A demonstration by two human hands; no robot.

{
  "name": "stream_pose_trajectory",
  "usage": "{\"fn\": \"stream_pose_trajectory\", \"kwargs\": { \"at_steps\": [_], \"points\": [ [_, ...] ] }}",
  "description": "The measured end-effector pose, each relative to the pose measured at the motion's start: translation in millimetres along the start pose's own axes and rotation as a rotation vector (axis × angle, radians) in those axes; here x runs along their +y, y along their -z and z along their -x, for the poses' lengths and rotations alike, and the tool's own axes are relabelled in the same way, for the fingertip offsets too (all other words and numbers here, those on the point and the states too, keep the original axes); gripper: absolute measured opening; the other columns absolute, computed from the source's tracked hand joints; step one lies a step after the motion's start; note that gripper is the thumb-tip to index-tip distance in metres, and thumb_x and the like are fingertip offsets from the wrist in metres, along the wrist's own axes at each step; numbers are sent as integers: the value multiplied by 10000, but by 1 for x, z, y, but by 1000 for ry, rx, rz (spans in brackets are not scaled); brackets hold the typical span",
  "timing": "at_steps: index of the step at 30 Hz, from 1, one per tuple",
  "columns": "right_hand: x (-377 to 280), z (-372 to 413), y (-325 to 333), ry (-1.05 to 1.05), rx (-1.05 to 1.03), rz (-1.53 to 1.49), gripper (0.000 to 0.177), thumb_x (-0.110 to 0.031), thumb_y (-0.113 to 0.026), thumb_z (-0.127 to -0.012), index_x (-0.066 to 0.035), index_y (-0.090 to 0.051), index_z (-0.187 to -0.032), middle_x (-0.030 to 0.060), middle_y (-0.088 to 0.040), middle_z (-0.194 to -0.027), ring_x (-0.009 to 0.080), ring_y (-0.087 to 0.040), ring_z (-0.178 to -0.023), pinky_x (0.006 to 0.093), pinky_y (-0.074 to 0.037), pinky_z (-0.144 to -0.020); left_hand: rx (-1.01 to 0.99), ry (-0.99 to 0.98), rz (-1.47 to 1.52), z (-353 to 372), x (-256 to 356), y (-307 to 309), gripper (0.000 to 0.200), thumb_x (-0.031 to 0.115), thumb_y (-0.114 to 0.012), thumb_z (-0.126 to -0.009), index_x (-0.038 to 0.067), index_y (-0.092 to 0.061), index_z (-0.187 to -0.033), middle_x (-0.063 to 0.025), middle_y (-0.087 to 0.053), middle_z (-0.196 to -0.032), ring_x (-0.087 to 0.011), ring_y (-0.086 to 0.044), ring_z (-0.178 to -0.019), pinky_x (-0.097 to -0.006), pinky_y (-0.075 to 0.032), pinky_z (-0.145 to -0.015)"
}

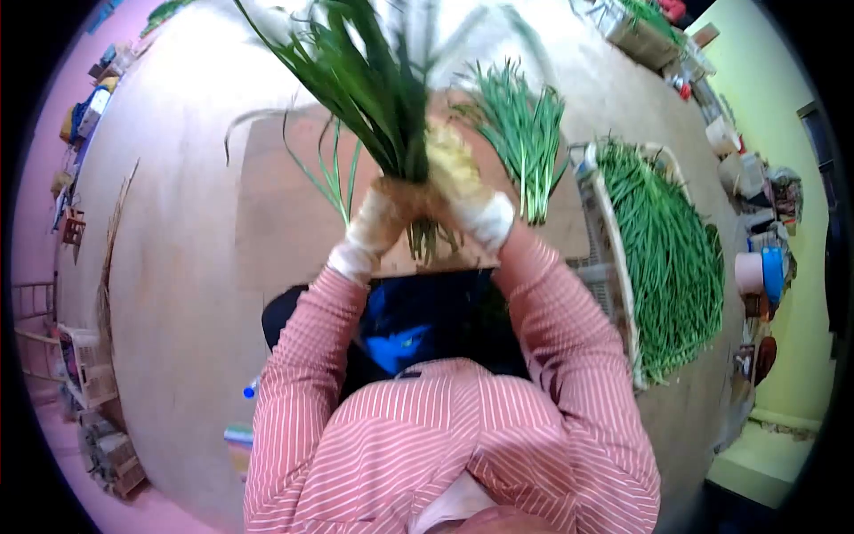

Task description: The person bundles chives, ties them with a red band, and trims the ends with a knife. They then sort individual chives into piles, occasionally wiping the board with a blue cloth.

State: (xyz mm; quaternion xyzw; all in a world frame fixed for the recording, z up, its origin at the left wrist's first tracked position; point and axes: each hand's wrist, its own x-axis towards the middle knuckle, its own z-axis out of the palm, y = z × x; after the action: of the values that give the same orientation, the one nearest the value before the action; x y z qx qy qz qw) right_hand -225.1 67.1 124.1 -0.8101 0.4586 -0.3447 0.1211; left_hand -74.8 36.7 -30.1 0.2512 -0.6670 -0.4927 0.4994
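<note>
the leaf tips of the green bunch (374,80) run off the far edge, blurred. its stalks are hidden inside the gloved left hand (378,222) and right hand (467,191). clutter along the right wall (756,222) is too small to tell.

Produce-sorting workroom: crate (614,240) heaped with chives (667,258), cluttered walls.

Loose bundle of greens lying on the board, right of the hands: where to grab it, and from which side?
Grip the loose bundle near its narrow stalk end, closest to the person, where the stalks lie tight together; the far tips fan out. Probably come from above-left: the crate crowds its right. The left hand and right hand are both shut on the raised bunch.
</note>
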Motion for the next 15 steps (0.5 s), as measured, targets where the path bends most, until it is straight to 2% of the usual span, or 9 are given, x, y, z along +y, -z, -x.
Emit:
{"fn": "stream_pose_trajectory", "kwargs": {
  "at_steps": [3,5,6,7,8,9,10,12,15],
  "points": [
    [4,-7,1,-102,39,41,931,-506,-769,-674,43,-414,-1336,234,-513,-1265,350,-467,-1206,397,-359,-1021,-210,114,292,-14,57,12,368,201,-559,-931,8,-512,-1241,-142,-651,-1061,-236,-614,-982,-366,-496,-860],
    [4,27,-6,-172,-6,-163,874,-425,-774,-706,-4,-396,-1373,210,-518,-1278,319,-469,-1206,386,-354,-1030,94,509,632,-23,109,1,399,127,-591,-900,5,-490,-1267,-139,-663,-1023,-221,-628,-944,-357,-505,-855],
    [9,42,-13,-239,-49,-355,834,-344,-780,-739,-51,-379,-1409,187,-523,-1292,288,-470,-1206,376,-349,-1039,158,525,725,-20,113,8,455,93,-631,-862,14,-478,-1283,-133,-664,-1012,-222,-633,-933,-346,-508,-863],
    [14,54,-20,-336,-279,-420,858,-318,-769,-772,-64,-310,-1452,159,-519,-1309,231,-480,-1204,337,-381,-1015,215,560,738,-16,111,13,461,99,-636,-860,15,-478,-1285,-134,-664,-1017,-231,-634,-940,-350,-509,-871],
    [13,68,-20,-487,-460,-584,740,-268,-742,-815,-38,-375,-1414,140,-572,-1225,198,-542,-1120,303,-435,-951,268,595,750,-12,109,17,468,104,-642,-857,16,-477,-1287,-134,-664,-1022,-239,-635,-947,-355,-509,-879],
    [23,84,-33,-704,-496,-892,534,-244,-691,-865,-12,-498,-1306,108,-654,-1025,153,-637,-877,253,-511,-761,285,594,837,-8,102,20,444,85,-633,-857,38,-493,-1276,-128,-660,-1046,-263,-623,-983,-402,-511,-891],
    [22,91,-31,-705,-500,-895,534,-244,-691,-865,-12,-498,-1306,108,-654,-1025,153,-637,-877,253,-511,-761,289,597,835,-4,99,21,444,85,-633,-857,38,-493,-1276,-128,-660,-1046,-263,-623,-983,-402,-511,-891],
    [22,103,-28,-934,-339,-1133,356,-221,-643,-904,6,-580,-1171,64,-671,-847,112,-635,-659,215,-491,-583,436,683,1046,5,95,22,400,65,-619,-859,57,-520,-1247,-122,-652,-1069,-283,-605,-1026,-459,-499,-911],
    [30,113,-31,-979,-268,-1102,293,-227,-608,-927,7,-591,-1103,49,-667,-766,97,-605,-537,195,-437,-480,493,721,1102,16,81,19,359,52,-617,-865,49,-553,-1218,-124,-644,-1103,-296,-585,-1079,-477,-472,-960]
  ]
}}
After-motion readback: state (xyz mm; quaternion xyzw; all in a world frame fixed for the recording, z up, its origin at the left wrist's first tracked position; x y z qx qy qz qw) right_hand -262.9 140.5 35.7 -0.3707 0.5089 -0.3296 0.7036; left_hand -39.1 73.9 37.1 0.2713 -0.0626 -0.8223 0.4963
